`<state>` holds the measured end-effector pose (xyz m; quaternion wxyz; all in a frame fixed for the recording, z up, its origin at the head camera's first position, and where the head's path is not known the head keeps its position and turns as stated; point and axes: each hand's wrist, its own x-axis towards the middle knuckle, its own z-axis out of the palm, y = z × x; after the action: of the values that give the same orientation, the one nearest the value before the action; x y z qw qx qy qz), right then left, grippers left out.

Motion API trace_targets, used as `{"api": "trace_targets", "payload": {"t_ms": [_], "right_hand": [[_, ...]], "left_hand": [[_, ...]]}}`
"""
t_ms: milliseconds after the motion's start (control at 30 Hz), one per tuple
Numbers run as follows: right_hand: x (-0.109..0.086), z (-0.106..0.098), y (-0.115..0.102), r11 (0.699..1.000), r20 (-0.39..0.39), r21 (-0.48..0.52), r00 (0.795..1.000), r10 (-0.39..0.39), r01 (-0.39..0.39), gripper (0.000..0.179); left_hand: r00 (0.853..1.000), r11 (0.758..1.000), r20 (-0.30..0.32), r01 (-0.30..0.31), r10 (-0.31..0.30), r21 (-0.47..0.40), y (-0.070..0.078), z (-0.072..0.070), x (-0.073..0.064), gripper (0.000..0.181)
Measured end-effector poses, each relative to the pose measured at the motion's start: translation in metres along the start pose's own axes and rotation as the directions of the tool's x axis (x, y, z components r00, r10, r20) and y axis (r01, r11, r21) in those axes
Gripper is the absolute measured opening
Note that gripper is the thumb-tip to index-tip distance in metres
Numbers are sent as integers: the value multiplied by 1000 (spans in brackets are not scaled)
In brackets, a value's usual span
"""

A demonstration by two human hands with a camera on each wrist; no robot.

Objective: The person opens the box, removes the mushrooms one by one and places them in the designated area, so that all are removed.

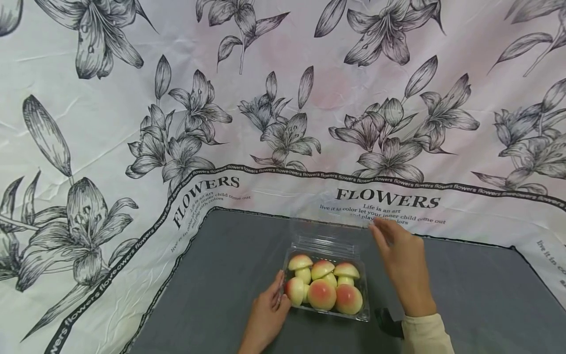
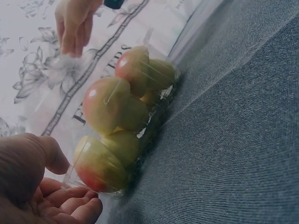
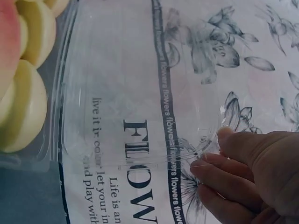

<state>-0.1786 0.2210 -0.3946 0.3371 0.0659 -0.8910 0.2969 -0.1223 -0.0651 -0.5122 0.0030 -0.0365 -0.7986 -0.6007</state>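
A clear plastic clamshell box [image 1: 366, 314] stands on the grey surface with its lid [image 3: 117, 84] raised at the back. Several mushroom-shaped pieces [image 1: 322, 294], yellow-green with reddish caps, fill it in two rows. My left hand [image 1: 267, 312] grips the box's left side, thumb and fingers on the plastic edge in the left wrist view. At the lid's right corner, my right hand [image 1: 404, 268] pinches the thin plastic between thumb and fingers. The lid's outline is faint in the head view because it is transparent.
Beneath the box lies a dark grey cloth-like surface [image 1: 212, 275]. A white sheet [image 1: 274, 196] with printed lilies and lettering rises behind and to the left. Beside the right wrist, a dark band [image 1: 389, 324] shows near the cream sleeve [image 1: 426, 334].
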Motion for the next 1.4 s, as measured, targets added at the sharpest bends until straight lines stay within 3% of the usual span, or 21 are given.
{"api": "trace_targets", "payload": {"t_ms": [200, 667, 1067, 1400], "right_hand": [[12, 9, 9, 996, 11, 85, 999, 36, -36, 31], [19, 28, 24, 984, 13, 114, 991, 137, -137, 36], [16, 49, 42, 964, 104, 102, 967, 234, -244, 35], [11, 53, 52, 958, 189, 109, 952, 241, -264, 38]], "left_hand": [[1000, 1000, 14, 1, 0, -18, -1, 0, 2, 62], [999, 999, 31, -5, 7, -43, -3, 0, 2, 62], [998, 997, 56, 34, -30, -75, -1, -2, -1, 65], [999, 995, 32, -12, 16, -99, -4, 1, -3, 64]]}}
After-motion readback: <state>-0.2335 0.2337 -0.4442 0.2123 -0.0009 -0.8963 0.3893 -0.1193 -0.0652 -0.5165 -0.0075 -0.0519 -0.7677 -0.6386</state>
